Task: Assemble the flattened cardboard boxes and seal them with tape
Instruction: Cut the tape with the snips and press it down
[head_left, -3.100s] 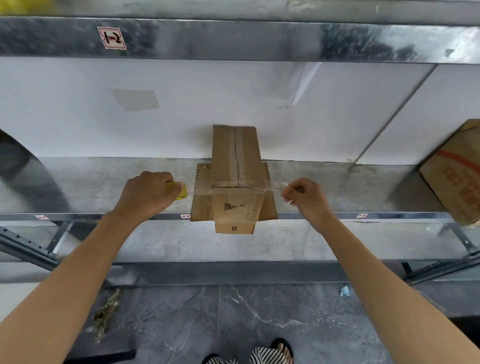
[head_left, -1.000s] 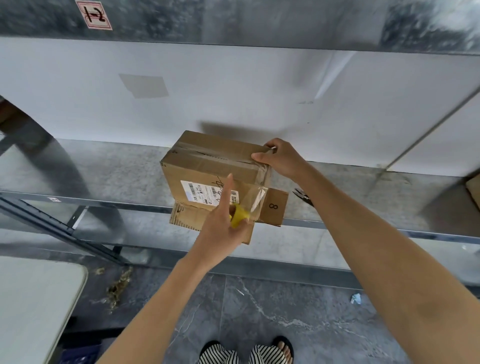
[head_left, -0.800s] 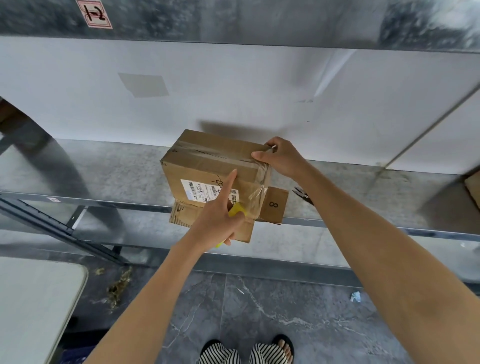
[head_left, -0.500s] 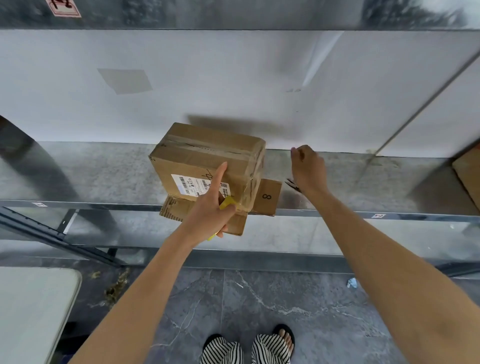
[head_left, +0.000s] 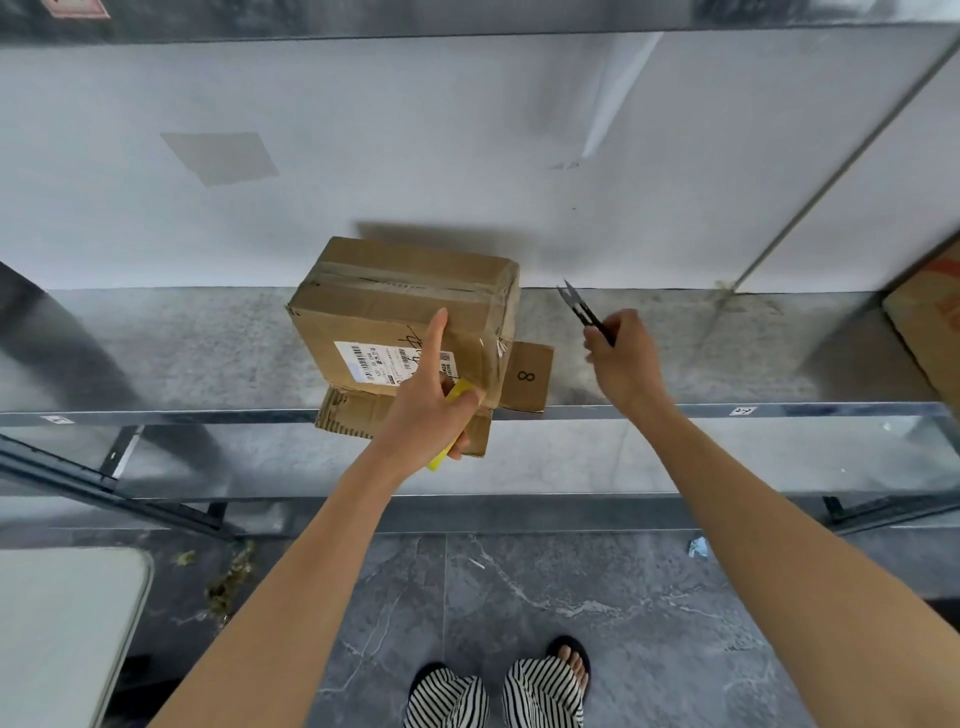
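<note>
Brown cardboard box (head_left: 400, 306) stands assembled on the grey metal shelf (head_left: 156, 353), at its front edge and turned at an angle. It sits on a flattened brown cardboard sheet (head_left: 530, 376) marked "8", which overhangs the shelf edge. A clear tape strip (head_left: 395, 285) runs along the top seam and down the right corner. A white shipping label (head_left: 374, 364) is on the near face.

Left hand (head_left: 423, 410): fingers curled round a small yellow plastic item (head_left: 457, 392), mostly hidden; the index finger is straight, lying up the box's near face.

Right hand (head_left: 626, 358): gripping small black metal snips (head_left: 582, 312), blades pointing up, held right of the box and clear of it.

A second cardboard carton (head_left: 930, 332) is at the far right of the shelf. A white table corner (head_left: 62, 623) is at lower left.
</note>
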